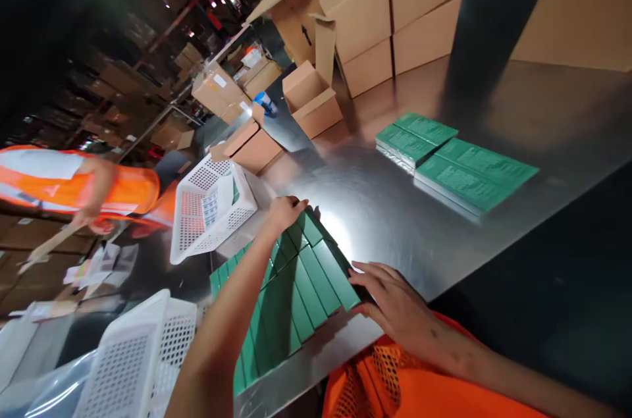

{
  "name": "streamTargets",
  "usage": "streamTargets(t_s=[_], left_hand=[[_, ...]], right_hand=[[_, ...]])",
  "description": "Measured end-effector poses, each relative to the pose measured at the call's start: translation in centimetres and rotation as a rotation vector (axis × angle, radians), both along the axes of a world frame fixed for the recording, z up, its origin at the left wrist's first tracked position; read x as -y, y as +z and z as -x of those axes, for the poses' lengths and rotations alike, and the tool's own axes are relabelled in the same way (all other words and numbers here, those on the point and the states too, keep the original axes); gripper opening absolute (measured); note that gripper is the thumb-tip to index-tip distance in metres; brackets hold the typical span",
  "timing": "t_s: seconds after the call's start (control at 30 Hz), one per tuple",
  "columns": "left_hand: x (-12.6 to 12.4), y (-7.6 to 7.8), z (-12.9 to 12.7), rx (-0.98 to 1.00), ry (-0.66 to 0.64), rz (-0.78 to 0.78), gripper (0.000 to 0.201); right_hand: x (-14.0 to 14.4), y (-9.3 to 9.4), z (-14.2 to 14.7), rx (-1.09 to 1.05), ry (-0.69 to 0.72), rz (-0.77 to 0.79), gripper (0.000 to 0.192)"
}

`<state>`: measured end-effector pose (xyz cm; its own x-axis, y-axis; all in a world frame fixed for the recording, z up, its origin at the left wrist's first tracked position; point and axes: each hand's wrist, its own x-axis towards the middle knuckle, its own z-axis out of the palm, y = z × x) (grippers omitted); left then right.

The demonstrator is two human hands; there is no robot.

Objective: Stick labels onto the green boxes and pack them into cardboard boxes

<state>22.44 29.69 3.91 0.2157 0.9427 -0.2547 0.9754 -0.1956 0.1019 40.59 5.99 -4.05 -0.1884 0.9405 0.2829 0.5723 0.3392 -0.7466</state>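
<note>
Dim warehouse; on the steel table (494, 115), both hands' fingers (368, 280) apparently press flat against green boxes (301, 286).

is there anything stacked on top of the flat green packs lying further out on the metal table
No, the flat green packs lie bare on the metal table, with nothing on them.

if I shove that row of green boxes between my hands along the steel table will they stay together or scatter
The row of green boxes would probably slide easily: the steel table looks smooth and shiny. The boxes look small, stiff and likely light. They lean on each other, so pressed between left hand and right hand they should hold; otherwise they might fan out.
</note>
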Motion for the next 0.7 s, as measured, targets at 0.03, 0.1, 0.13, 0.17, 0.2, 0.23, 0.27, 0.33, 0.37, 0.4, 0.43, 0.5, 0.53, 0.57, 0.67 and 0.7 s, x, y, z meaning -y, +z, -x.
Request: streamTargets(t_s=[0.03,0.1,0.13,0.17,0.2,0.23,0.27,0.33,0.37,0.4,0.43,0.5,0.53,0.57,0.67,0.7], left_hand=[[0.1,0.0,-0.1,-0.018,-0.014,-0.004,0.04],[-0.1,0.1,-0.2,-0.048,-0.046,-0.006,0.041],[-0.3,0.1,-0.3,-0.061,-0.061,-0.007,0.041],[-0.6,0.1,-0.3,-0.071,-0.074,-0.008,0.041],[-0.8,0.1,-0.3,-0.078,-0.085,-0.01,0.041],[-1.0,0.1,-0.3,-0.084,-0.093,-0.011,0.04],[-1.2,0.1,-0.3,-0.089,-0.097,-0.011,0.038],[-1.4,0.3,-0.4,-0.094,-0.095,-0.002,0.033],[-1.4,0.5,-0.5,-0.094,-0.088,0.007,0.032],[-1.6,0.7,-0.8,-0.092,-0.076,0.015,0.031],[-1.7,1.0,-1.3,-0.083,-0.061,0.017,0.031],[-2.3,1.4,-2.9,-0.034,-0.035,-0.007,0.029],[-2.8,1.5,-4.1,0.01,-0.028,-0.031,0.029],[-3.4,1.4,-5.7,0.066,-0.025,-0.055,0.031],[-5.3,0.4,-11.9,0.28,-0.044,-0.07,0.038],[-5.9,-0.1,-14.2,0.351,-0.058,-0.052,0.04]], right_hand=[[0.0,0.0,0.2,0.0,-0.005,0.002,0.036],[0.0,-0.4,0.7,-0.009,-0.012,-0.01,0.033],[0.0,-0.8,1.0,-0.013,-0.012,-0.017,0.033],[-0.1,-1.3,1.3,-0.012,-0.009,-0.022,0.033],[-0.1,-1.9,1.5,-0.008,-0.006,-0.026,0.033],[-0.2,-2.4,1.8,-0.002,0.001,-0.026,0.032],[-0.4,-2.8,2.0,0.002,0.009,-0.028,0.03],[-0.6,-3.3,2.2,0.006,0.036,-0.044,0.024],[-0.7,-3.2,2.0,0.003,0.058,-0.056,0.025],[-0.8,-3.0,1.5,-0.001,0.084,-0.07,0.031],[-0.9,-2.5,0.7,-0.001,0.11,-0.092,0.04],[-0.9,-1.3,-1.9,0.031,0.121,-0.154,0.052],[-0.9,-0.7,-3.7,0.068,0.091,-0.201,0.052],[-0.9,-0.1,-5.7,0.123,0.027,-0.249,0.051],[-0.6,1.1,-12.1,0.343,-0.284,-0.317,0.049],[-0.4,1.3,-14.0,0.407,-0.398,-0.297,0.046]])
